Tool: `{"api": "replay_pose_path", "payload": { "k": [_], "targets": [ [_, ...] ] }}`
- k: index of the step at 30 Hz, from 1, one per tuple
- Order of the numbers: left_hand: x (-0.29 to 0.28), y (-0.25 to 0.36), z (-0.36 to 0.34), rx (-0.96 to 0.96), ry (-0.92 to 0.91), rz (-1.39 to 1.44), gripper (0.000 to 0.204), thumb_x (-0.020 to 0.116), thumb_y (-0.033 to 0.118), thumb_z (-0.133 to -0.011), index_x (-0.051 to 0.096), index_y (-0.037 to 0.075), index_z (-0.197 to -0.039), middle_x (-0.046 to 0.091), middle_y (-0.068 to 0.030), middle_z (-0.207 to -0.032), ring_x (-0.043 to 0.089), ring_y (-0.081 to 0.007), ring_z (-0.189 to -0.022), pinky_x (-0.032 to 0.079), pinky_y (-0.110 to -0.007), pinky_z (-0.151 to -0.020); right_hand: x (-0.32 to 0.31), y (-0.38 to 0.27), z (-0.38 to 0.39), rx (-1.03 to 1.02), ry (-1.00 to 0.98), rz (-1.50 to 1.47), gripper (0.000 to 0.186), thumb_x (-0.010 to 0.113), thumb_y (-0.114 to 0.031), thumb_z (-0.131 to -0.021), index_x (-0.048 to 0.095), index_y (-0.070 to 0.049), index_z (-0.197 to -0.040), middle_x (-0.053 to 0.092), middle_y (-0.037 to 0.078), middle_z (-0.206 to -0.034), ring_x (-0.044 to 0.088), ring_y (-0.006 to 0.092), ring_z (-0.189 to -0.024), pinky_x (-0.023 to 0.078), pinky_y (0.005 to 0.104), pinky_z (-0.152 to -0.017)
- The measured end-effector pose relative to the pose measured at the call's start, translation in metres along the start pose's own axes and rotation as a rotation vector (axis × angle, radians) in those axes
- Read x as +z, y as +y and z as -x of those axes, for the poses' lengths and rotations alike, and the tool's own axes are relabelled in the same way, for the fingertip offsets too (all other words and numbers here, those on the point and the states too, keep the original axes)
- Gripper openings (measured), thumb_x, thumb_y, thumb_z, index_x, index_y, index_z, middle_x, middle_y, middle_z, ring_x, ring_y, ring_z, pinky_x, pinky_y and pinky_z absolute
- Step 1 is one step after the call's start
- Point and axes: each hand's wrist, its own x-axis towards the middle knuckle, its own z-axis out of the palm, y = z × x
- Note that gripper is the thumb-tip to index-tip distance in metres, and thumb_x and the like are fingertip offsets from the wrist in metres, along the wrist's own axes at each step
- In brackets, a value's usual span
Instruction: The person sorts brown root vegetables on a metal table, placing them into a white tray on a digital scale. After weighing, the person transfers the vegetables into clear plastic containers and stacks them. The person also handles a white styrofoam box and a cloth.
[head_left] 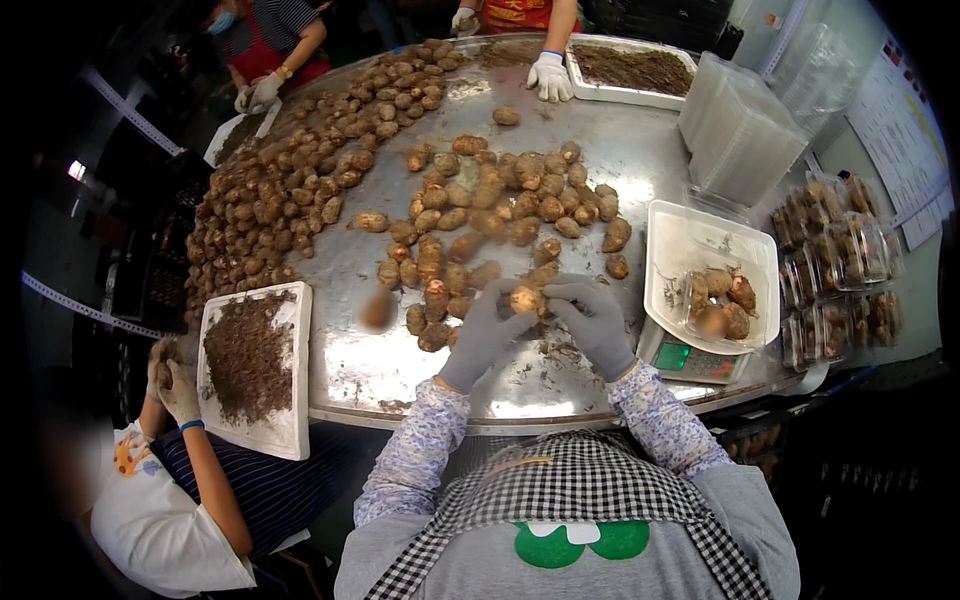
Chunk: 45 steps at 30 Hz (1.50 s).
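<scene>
My left hand (490, 335) and right hand (597, 325) are pinching a taro corm (527, 300) between them, over the counter's (352, 365) near middle. I'm judging it light, firm, slightly gritty, best gripped around its rounded sides.

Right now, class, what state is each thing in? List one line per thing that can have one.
Left hand: gloved, gripping tuber
Right hand: gloved, fingertips at tuber, grip unclear
Tuber: pale patch showing
Tuber heap: loosely piled, brown
Scale: display lit
White tray: on scale, soil-flecked
Clear box: in white tray, holding tubers
Stacked boxes: filled with tubers
Clear containers: stacked closely together
Foam tray: strewn with soil
</scene>
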Motion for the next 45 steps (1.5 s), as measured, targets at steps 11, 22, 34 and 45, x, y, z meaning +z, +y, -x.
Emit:
{"api": "replay_pose_path", "payload": {
  "k": [11,22,34,45],
  "targets": [
    [0.007,-0.017,-0.015,0.459,-0.005,-1.026,0.049,0.072,0.032,-0.084,0.061,0.004,-0.122,0.061,-0.0162,-0.115,0.054,-0.035,-0.116,0.041,-0.044,-0.104,-0.008,0.047,0.015,0.452,-0.004,0.575,0.038,0.063,-0.033,-0.095,0.066,0.001,-0.081,0.065,0.022,-0.078,0.063,0.0393,-0.073,0.049,0.0468,-0.07],
    [-0.151,-0.014,-0.046,-0.017,0.725,-1.416,0.043,0.069,0.02,-0.082,0.062,0.01,-0.123,0.061,-0.0201,-0.119,0.057,-0.0384,-0.114,0.047,-0.048,-0.094,-0.008,0.04,0.03,0.325,0.173,0.482,0.034,0.056,-0.01,-0.094,0.06,-0.007,-0.127,0.068,0.019,-0.112,0.066,0.0346,-0.104,0.051,0.042,-0.093],
    [-0.159,0.01,-0.013,-0.094,0.502,-0.139,0.048,0.074,0.016,-0.081,0.059,0.004,-0.125,0.065,-0.0079,-0.108,0.062,-0.0208,-0.099,0.053,-0.036,-0.084,0.011,0.037,0.024,0.336,-0.011,0.291,0.021,0.063,-0.019,-0.095,0.068,-0.004,-0.109,0.071,0.014,-0.105,0.068,0.0305,-0.097,0.053,0.0385,-0.087],
    [-0.035,0.029,0.012,0.398,0.211,-0.233,0.056,0.077,0.001,-0.076,0.054,0.003,-0.127,0.057,-0.009,-0.122,0.057,-0.0192,-0.113,0.048,-0.033,-0.1,0.017,-0.047,-0.009,0.237,-0.153,0.09,0.041,0.06,-0.022,-0.098,0.057,-0.003,-0.134,0.068,0.015,-0.115,0.068,0.0214,-0.1,0.054,0.0317,-0.088]
  ]
}}
